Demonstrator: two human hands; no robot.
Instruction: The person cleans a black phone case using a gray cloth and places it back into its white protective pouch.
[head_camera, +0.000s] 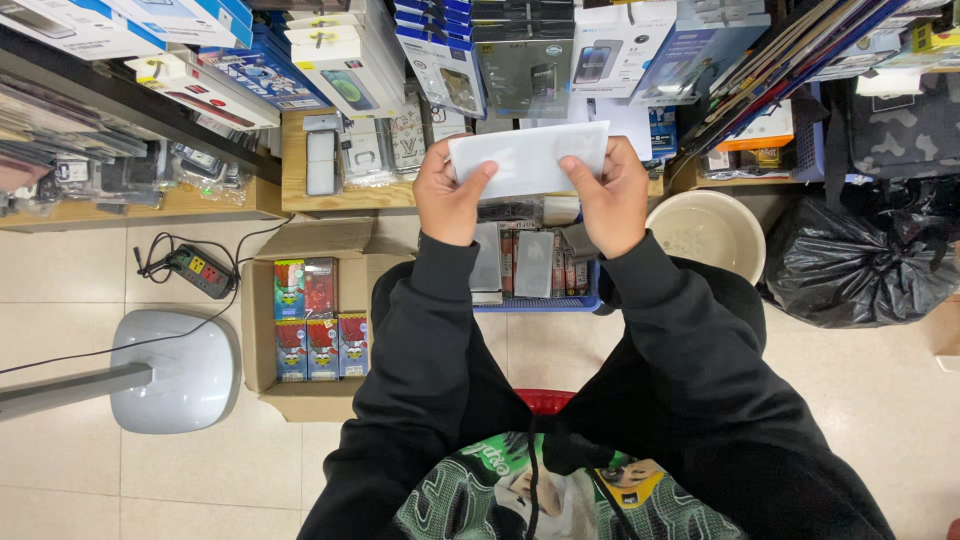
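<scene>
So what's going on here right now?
A person in a black hoodie holds a flat white packet up with both hands, the left hand on its left end and the right hand on its right end. Below the hands sits a blue basket of similar packets. To the left, an open cardboard box holds colourful small boxes. A cream basin and a black rubbish bag stand on the right.
</scene>
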